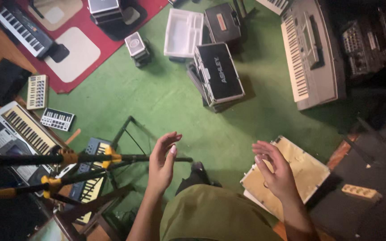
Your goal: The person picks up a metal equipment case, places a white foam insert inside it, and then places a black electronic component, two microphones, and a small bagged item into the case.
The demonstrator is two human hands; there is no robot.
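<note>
My left hand (162, 161) hovers open above the green carpet (157, 98), fingers spread, holding nothing. It is just right of a black stand with yellow clamps (74, 158). My right hand (274, 169) is also open and empty, palm turned inward, above a pale wooden board (307, 172) lying on the floor. My olive-green trouser leg (211, 214) shows between the two arms, and a dark shoe (198, 168) rests on the carpet.
Several keyboards lie around: a large grey one (307, 53) at upper right, small ones at left (36, 91). A black hard case (220, 73), a white tray (183, 27) and a red mat (108, 47) sit further off. A power strip (360, 192) lies at right.
</note>
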